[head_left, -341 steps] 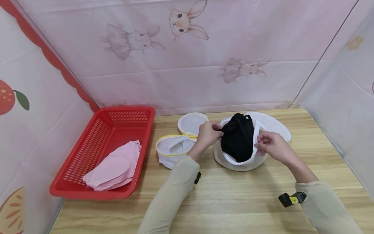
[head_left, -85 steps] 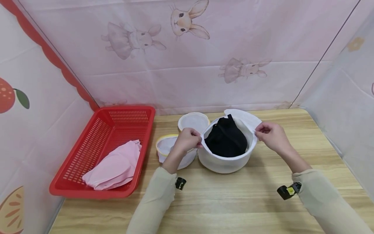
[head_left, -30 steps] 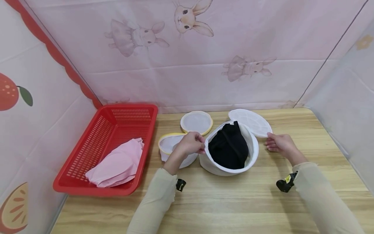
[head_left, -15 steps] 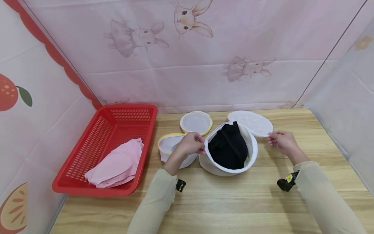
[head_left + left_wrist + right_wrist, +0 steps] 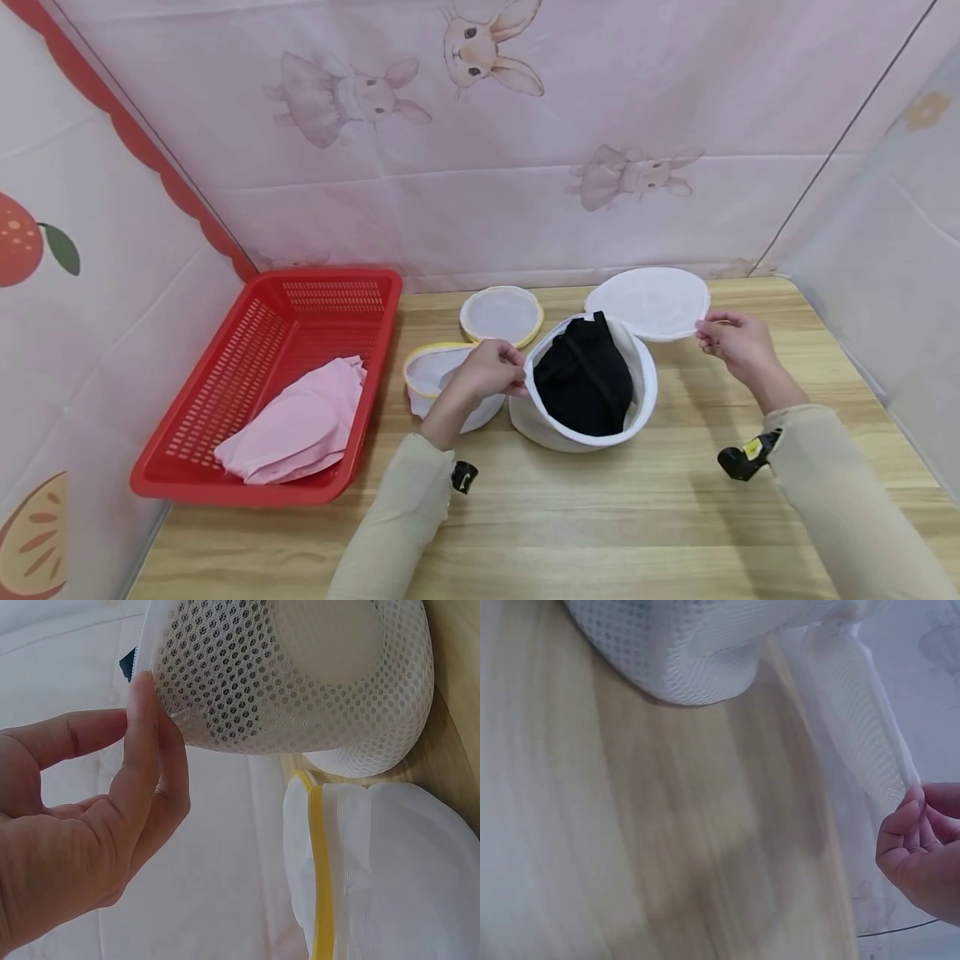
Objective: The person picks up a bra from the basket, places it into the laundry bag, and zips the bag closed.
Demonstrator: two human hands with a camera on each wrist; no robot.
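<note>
A round white mesh laundry bag (image 5: 581, 440) stands unzipped on the table, with a bundled black garment (image 5: 585, 379) inside it. At its left rim my left hand (image 5: 491, 368) pinches the edge between thumb and fingers; the left wrist view shows the honeycomb mesh (image 5: 225, 682) close up. My right hand (image 5: 738, 342) pinches the outer edge of the bag's round lid flap (image 5: 648, 302), which is raised behind the bag. In the right wrist view the flap (image 5: 862, 712) hangs taut from the fingertips.
Left of the bag sits a smaller white bag with yellow trim (image 5: 435, 371), its round lid (image 5: 502, 315) folded back. A red plastic basket (image 5: 348, 479) holding folded pink cloth (image 5: 300, 425) stands at the left. A rabbit-print curtain (image 5: 487, 217) closes off the table's back.
Earlier both hands were on the bag's rim; the right hand has since taken the lid flap's edge. Just now it has lifted that edge slightly up and right. The left hand stays at the rim.
</note>
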